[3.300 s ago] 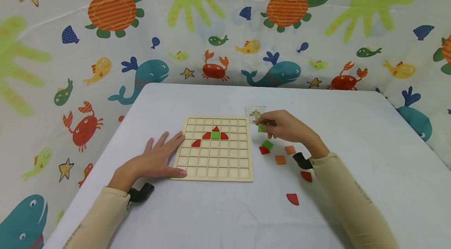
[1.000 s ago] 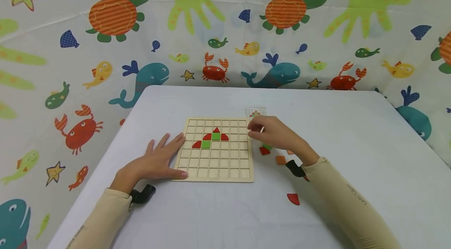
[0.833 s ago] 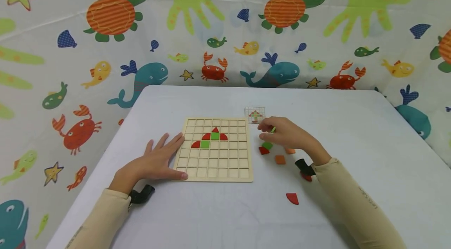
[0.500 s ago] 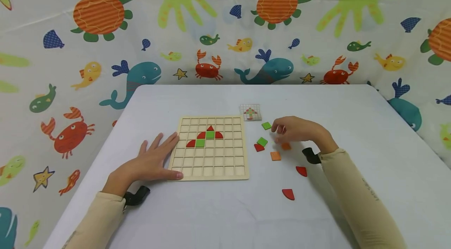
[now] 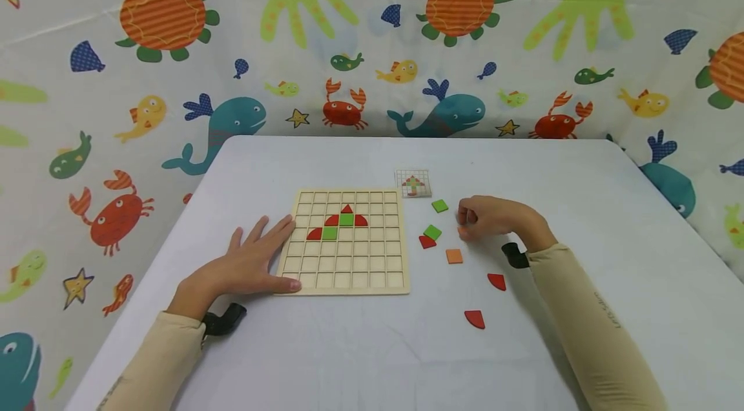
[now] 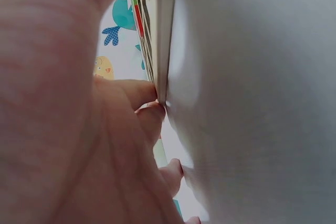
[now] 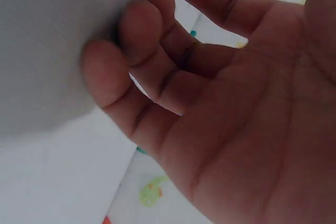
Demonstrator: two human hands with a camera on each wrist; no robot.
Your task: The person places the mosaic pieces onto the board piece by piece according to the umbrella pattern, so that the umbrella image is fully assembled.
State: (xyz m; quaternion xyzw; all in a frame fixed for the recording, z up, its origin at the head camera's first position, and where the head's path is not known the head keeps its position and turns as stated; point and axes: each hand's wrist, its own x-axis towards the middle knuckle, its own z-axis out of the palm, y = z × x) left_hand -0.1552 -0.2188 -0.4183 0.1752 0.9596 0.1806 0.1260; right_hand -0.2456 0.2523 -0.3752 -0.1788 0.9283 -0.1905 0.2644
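The left hand [image 5: 247, 269] is laid with fingers and thumb spread; the left edge of the gridded wooden board [image 5: 343, 265] is touched by its fingertips, and the near left corner by its thumb.

To the right of that hand, a small figure is set into the board's cells. A red triangle [image 5: 347, 209] is placed just beyond an upper green square [image 5: 346, 220], which is flanked by two rounded red pieces [image 5: 361, 221]. One row nearer, a lower green square [image 5: 329, 232] is joined, on the side toward the left hand, by a third rounded red piece [image 5: 314, 234].

The right hand [image 5: 491, 216] is held low at the white table [image 5: 349, 359], apart from the board, its fingers curled and its fingertips brought down to the surface. Whether anything is pinched between them cannot be told.

Just left of the right hand, a loose green tile [image 5: 440, 205] is seen; a second green tile [image 5: 433, 232] is placed against a loose red piece [image 5: 427, 242]. An orange tile [image 5: 454, 256] is left nearer the person, and two red quarter-circles [image 5: 475, 319] are scattered below the right wrist. Beyond the left-hand tiles, a printed card [image 5: 413, 183] is laid.
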